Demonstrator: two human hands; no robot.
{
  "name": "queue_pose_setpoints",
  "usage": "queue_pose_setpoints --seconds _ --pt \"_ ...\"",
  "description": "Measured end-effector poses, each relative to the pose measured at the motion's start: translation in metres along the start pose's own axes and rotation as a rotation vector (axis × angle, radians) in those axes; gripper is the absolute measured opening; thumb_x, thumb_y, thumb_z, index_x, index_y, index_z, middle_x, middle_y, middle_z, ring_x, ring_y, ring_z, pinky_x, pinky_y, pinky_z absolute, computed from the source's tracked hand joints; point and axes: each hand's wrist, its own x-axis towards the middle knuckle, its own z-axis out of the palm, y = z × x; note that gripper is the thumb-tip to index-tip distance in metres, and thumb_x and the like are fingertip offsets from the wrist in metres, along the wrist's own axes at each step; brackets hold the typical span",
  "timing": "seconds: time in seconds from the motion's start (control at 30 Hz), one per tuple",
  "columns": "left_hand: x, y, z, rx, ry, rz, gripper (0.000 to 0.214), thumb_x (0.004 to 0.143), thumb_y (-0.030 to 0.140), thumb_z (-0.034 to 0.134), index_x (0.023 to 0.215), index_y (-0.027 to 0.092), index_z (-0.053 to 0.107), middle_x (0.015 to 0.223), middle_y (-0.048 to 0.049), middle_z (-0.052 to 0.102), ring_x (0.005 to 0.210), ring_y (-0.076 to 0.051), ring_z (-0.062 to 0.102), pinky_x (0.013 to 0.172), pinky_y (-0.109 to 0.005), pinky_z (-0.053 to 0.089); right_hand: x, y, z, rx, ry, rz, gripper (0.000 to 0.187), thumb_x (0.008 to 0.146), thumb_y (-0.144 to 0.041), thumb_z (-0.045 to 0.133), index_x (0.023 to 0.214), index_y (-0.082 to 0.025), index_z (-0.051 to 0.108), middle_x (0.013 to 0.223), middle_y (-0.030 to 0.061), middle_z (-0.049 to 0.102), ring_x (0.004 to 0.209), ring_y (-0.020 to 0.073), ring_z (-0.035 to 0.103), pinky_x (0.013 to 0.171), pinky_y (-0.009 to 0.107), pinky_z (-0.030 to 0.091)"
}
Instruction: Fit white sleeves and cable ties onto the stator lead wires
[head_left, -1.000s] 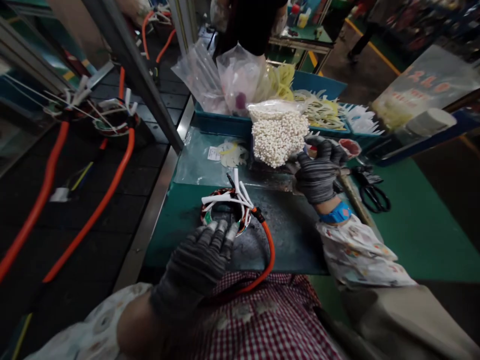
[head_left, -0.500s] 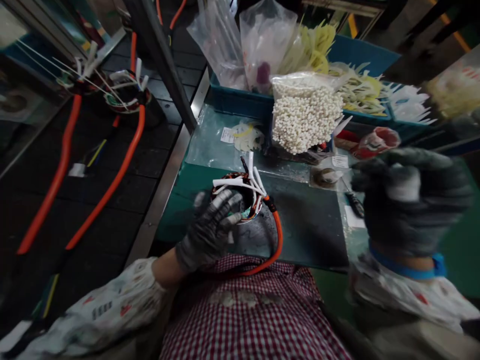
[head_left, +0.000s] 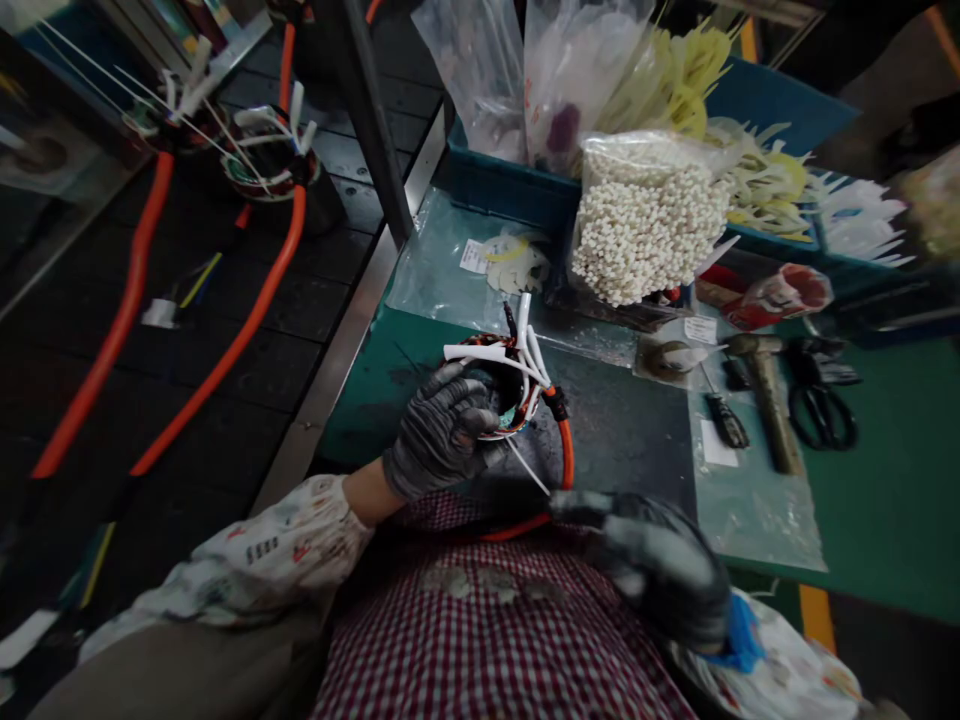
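1) Grips wound wire ring [head_left: 519,409] by near-L rim w/ L hand [head_left: 441,436]
2) Pinches thin white cord [head_left: 529,467] w/ R hand [head_left: 651,558] (blurry), stretched straight from ring
3) Has ring on surface [head_left: 369,385] nr front edge, w/ orange cable [head_left: 567,455] bending off R side
4) Has screwdriver [head_left: 727,422], hammer [head_left: 770,408] + scissors [head_left: 823,415] to R, bag of white tubes [head_left: 646,228] beyond

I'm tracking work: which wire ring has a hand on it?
The ring on the bench, left hand at its rim; the other rings are left of the post, untouched.
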Motion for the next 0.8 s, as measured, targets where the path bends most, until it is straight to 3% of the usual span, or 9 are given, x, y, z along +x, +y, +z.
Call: queue_pose_setpoints --seconds 0.1,0.23,0.37,0.47,0.53,0.6,0.7,0.8 --pt "-0.001 -0.002 0.002 -0.018 0.016 -0.002 0.020 0.099 0.049 0.070 0.100 0.028 0.070 0.105 -0.0020 0.082 0.103 -0.023 0.079 0.116 -0.049 0.059 0.020 0.013 0.005 -0.233 0.025 -0.084 0.025 0.103 -0.044 0.076 0.119 -0.028 0.086 0.099 0.0073 0.089 0.079 0.0264 0.084 0.072 0.038 0.071" --pt "0.000 -0.003 0.001 -0.125 0.034 -0.017 0.018 0.099 0.043 0.076 0.110 0.029 0.073 0.118 -0.0012 0.085 0.114 -0.022 0.079 0.121 -0.047 0.055 0.073 0.017 0.008 -0.568 0.048 -0.156 0.034 0.107 -0.049 0.067 0.123 -0.025 0.084 0.108 0.0122 0.088 0.092 0.0310 0.084 0.081 0.042 0.068" --pt "0.002 -0.003 0.000 -0.168 0.069 -0.009 0.017 0.099 0.038 0.078 0.111 0.028 0.072 0.118 -0.0027 0.086 0.112 -0.022 0.081 0.117 -0.045 0.056 0.105 0.004 0.010 -0.724 -0.093 -0.114 0.032 0.110 -0.045 0.065 0.114 -0.020 0.086 0.086 0.0104 0.085 0.073 0.0261 0.079 0.068 0.035 0.060" --pt "0.004 -0.003 0.000 -0.171 0.078 -0.004 0.018 0.096 0.037 0.081 0.108 0.027 0.072 0.117 -0.0022 0.086 0.112 -0.022 0.080 0.116 -0.043 0.056 0.109 -0.002 0.010 -0.406 -0.082 -0.121 0.027 0.108 -0.042 0.068 0.106 -0.021 0.086 0.089 0.0066 0.086 0.075 0.0213 0.078 0.070 0.031 0.061" --pt "0.005 -0.003 -0.001 -0.172 0.063 0.001 0.020 0.096 0.036 0.082 0.112 0.028 0.073 0.121 -0.0015 0.085 0.114 -0.021 0.079 0.116 -0.042 0.056 0.108 -0.002 0.007 -0.123 -0.023 -0.098 0.025 0.108 -0.041 0.069 0.108 -0.023 0.086 0.100 0.0058 0.089 0.087 0.0219 0.083 0.079 0.032 0.066" --pt "0.006 -0.004 -0.003 -0.167 0.049 0.014 0.021 0.098 0.037 0.079 0.117 0.028 0.073 0.121 -0.0019 0.085 0.115 -0.021 0.079 0.117 -0.042 0.055 0.106 -0.001 0.002 0.050 -0.054 -0.072 0.023 0.107 -0.042 0.072 0.111 -0.024 0.087 0.108 0.0053 0.090 0.097 0.0238 0.085 0.087 0.036 0.070" --pt "0.008 -0.005 -0.006 -0.146 0.052 0.025 0.017 0.102 0.040 0.075 0.113 0.027 0.073 0.115 -0.0024 0.085 0.111 -0.021 0.081 0.115 -0.042 0.057 0.104 0.002 -0.004 0.124 -0.159 -0.067 0.017 0.102 -0.039 0.080 0.110 -0.025 0.088 0.107 0.0043 0.090 0.097 0.0239 0.085 0.087 0.037 0.072" --pt "0.009 -0.006 -0.007 -0.135 0.026 0.018 0.017 0.101 0.044 0.077 0.108 0.028 0.074 0.114 -0.0013 0.086 0.108 -0.020 0.081 0.115 -0.042 0.058 0.103 0.007 -0.006 0.125 -0.107 -0.092 0.011 0.098 -0.031 0.085 0.106 -0.025 0.087 0.103 0.0037 0.089 0.094 0.0227 0.086 0.085 0.036 0.073"
